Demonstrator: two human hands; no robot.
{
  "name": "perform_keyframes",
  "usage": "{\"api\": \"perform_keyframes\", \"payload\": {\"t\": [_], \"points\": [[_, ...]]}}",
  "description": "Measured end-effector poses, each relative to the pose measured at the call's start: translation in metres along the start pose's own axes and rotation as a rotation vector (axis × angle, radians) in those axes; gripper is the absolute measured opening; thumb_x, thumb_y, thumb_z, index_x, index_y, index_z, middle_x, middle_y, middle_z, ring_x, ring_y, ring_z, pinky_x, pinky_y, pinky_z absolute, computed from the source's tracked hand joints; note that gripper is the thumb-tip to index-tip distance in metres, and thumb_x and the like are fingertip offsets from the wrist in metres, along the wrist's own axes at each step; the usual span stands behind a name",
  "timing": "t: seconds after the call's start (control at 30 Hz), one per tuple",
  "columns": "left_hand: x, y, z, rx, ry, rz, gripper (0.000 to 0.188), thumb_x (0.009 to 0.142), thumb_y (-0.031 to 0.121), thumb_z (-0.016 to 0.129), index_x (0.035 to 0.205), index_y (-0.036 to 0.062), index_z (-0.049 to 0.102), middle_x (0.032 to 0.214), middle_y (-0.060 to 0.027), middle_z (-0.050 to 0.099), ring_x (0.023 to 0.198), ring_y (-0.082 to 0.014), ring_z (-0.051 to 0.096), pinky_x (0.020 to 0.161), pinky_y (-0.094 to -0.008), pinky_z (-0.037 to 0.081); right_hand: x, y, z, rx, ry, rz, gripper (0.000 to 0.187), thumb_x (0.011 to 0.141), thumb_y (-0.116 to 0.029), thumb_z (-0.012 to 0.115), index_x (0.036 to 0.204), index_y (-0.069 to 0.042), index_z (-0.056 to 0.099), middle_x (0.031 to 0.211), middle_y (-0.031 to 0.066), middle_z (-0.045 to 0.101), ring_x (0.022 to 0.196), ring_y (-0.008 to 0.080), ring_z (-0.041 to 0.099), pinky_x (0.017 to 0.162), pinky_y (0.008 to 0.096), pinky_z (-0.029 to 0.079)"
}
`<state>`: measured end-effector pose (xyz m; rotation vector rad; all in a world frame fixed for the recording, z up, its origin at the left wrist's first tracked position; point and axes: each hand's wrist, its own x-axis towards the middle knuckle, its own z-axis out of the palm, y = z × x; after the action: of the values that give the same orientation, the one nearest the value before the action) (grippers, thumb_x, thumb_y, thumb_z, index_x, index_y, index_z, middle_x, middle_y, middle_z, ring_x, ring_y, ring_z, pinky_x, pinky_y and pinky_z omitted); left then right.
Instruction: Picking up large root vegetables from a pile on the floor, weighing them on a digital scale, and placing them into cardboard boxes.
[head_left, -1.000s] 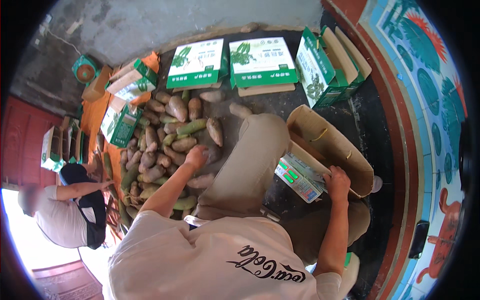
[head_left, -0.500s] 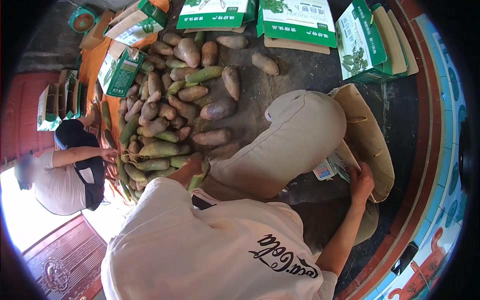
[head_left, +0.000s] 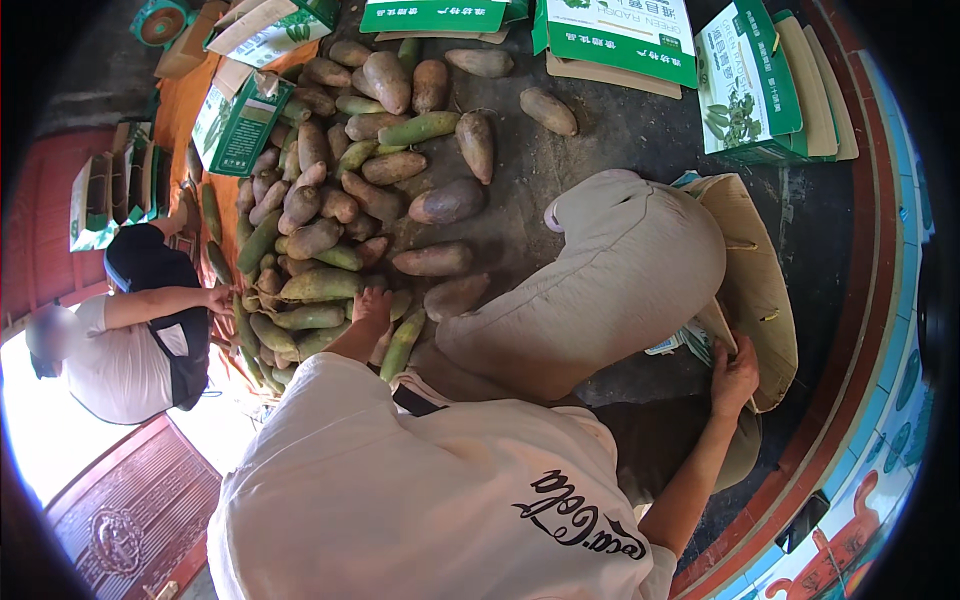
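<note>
My left hand (head_left: 372, 308) reaches over the near edge of a heap of green radishes, its fingers loosely apart and touching the pile beside a long green radish (head_left: 320, 285). I see nothing gripped in it. Another green radish (head_left: 402, 346) lies close to my left wrist. On the other side of my bent knee, my right hand (head_left: 735, 375) is closed on the edge of an open cardboard box (head_left: 765, 345). The box stands against my leg, its brown inner side showing. My leg hides part of the box and its contents.
Green-and-white cartons (head_left: 620, 45) stand along the far side, with another carton (head_left: 750, 90) at far right. A small carton (head_left: 240, 125) sits by the heap. At left a person (head_left: 130, 340) reaches into the radishes. Loose radishes (head_left: 548, 110) lie on the dark floor.
My left hand has moved slightly left and away from me over the heap, uncovering a radish near my knee. My right hand stays on the box edge. The whole view has shifted slightly.
</note>
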<state>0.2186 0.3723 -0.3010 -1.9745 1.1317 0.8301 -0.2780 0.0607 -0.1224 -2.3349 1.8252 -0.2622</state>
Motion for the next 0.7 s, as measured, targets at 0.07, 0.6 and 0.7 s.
{"api": "perform_keyframes", "payload": {"t": [0.07, 0.6, 0.7], "points": [[0.002, -0.007, -0.006, 0.123, 0.263, 0.114, 0.033, 0.085, 0.015, 0.051, 0.118, 0.0147, 0.054, 0.12, -0.0086, 0.05, 0.118, -0.0241, 0.044, 0.092, -0.0407, 0.038, 0.0, 0.0, -0.001, 0.007, -0.004, 0.005, 0.023, 0.077, -0.012, 0.068, 0.098, -0.008, 0.061, 0.092, 0.0129, 0.064, 0.086, 0.0323, 0.063, 0.074, 0.0387, 0.049], [0.023, -0.049, -0.01, 0.47, 0.119, 0.049, 0.026, 0.087, 0.02, 0.051, 0.11, 0.0159, 0.063, 0.117, -0.0063, 0.053, 0.115, -0.0256, 0.047, 0.095, -0.0497, 0.036, -0.001, -0.002, -0.003, 0.008, 0.03, -0.023, 0.024, 0.074, -0.007, 0.068, 0.097, -0.008, 0.06, 0.089, 0.0126, 0.062, 0.084, 0.0331, 0.061, 0.072, 0.0399, 0.048], [0.022, -0.054, -0.013, 0.408, 0.064, 0.003, 0.032, 0.084, 0.02, 0.058, 0.116, 0.0148, 0.056, 0.119, -0.0095, 0.053, 0.112, -0.0297, 0.05, 0.091, -0.045, 0.041, 0.001, -0.003, -0.001, 0.024, 0.054, -0.046, 0.024, 0.074, -0.007, 0.068, 0.096, -0.008, 0.06, 0.088, 0.012, 0.062, 0.083, 0.0328, 0.061, 0.071, 0.0399, 0.048]]}}
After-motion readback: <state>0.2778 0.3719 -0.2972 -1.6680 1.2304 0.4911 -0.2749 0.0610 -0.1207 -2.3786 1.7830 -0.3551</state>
